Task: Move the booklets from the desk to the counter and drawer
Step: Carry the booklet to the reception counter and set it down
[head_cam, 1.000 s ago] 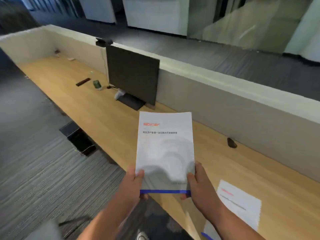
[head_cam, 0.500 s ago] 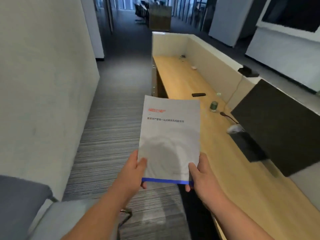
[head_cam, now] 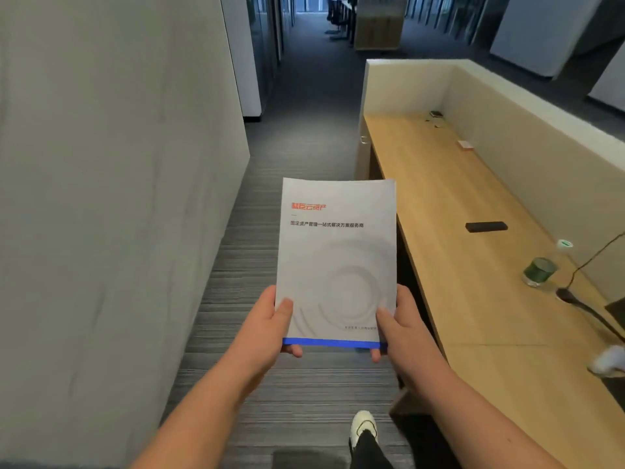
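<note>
You hold one booklet [head_cam: 336, 262] in both hands, out in front of you and clear of the desk [head_cam: 473, 299], which runs along your right. Your left hand [head_cam: 270, 328] grips the lower left corner, thumb flat on the cover and fingers curled beneath; your right hand [head_cam: 402, 330] takes the lower right corner the same way. Both hands are closed firmly on the booklet, and the cover lies flat, with its blue band nearest you.

Step in hand, as judged: the carry. The booklet is off the desk and not yet set down anywhere. You face along the carpeted aisle [head_cam: 304, 157] between the grey wall [head_cam: 118, 198] and the desk, one shoe [head_cam: 363, 426] forward.

On the desk lie a black bar-shaped item [head_cam: 486, 226], a green-capped bottle [head_cam: 538, 271] and a dark cable [head_cam: 588, 309]. No other booklet is in view.

A handle [head_cam: 364, 139] shows on the desk's far end panel; whether that is the drawer cannot be told. The next move calls for a clear walk to the destination, then one hand freed if a drawer must be opened.
</note>
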